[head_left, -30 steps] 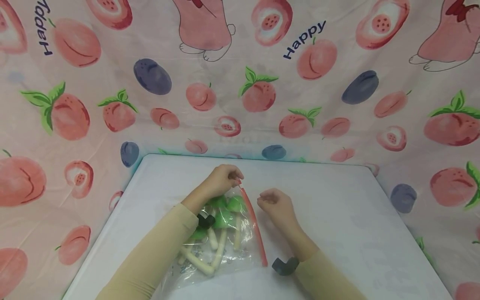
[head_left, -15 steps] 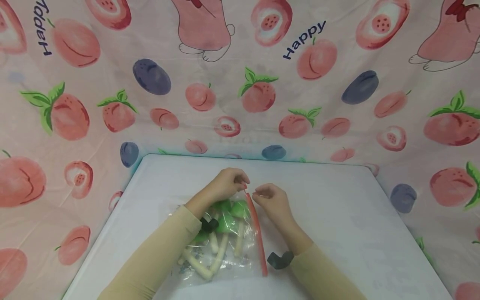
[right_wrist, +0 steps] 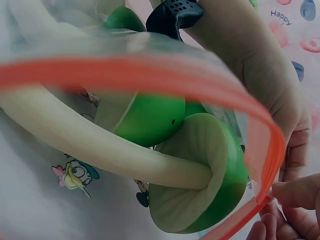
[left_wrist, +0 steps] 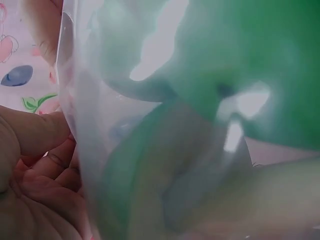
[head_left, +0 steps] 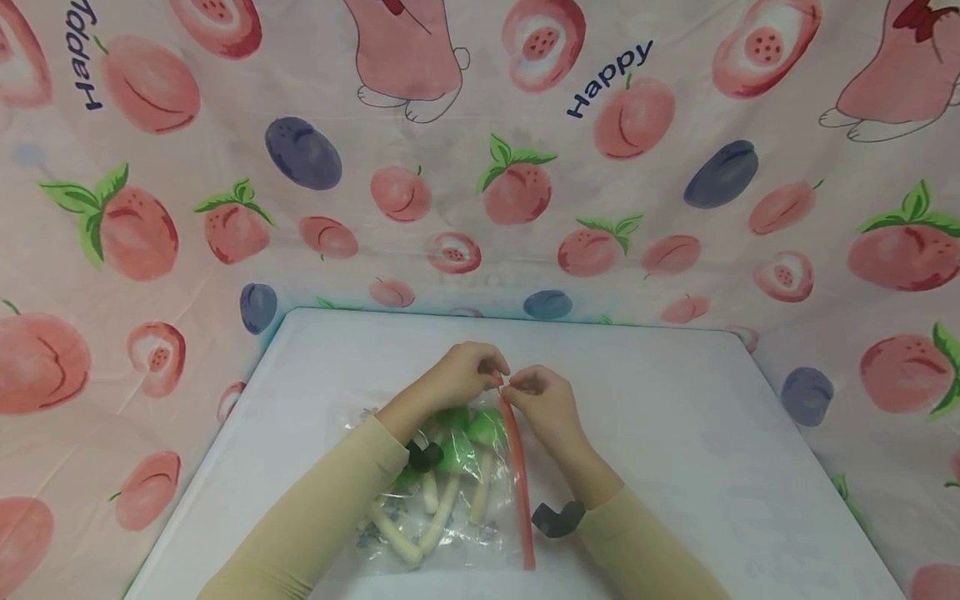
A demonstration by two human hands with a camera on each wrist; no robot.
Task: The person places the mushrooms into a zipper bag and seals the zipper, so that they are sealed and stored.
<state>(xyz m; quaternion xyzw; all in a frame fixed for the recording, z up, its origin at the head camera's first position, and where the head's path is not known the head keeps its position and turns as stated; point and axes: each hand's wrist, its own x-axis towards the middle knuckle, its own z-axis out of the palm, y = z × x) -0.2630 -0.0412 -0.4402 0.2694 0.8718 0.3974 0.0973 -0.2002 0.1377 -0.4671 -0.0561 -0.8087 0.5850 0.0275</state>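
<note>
A clear plastic zip bag (head_left: 521, 500) with a red seal strip lies near the front of the white table. Several toy mushrooms (right_wrist: 231, 185) with green caps and cream stems are inside it. My left hand (head_left: 468, 373) reaches across the bag and pinches the far corner, at the end of the red strip. Right beside it, my right hand (head_left: 549, 404) pinches the strip near that same corner between thumb and fingers. In the right wrist view the bag's mouth gapes open, the red strip (right_wrist: 165, 77) curving around it. Green caps behind plastic fill the left wrist view.
The white table (head_left: 697, 450) spreads to the right of the bag. A pink cloth (head_left: 465, 167) printed with fruit hangs behind and at both sides. Black wrist cameras (head_left: 558, 518) sit at both sleeve cuffs, the left one over the bag.
My left hand has moved right and slightly nearer with the bag's corner, and the bag has shifted along. My right hand has closed in until its fingertips reach the red strip.
</note>
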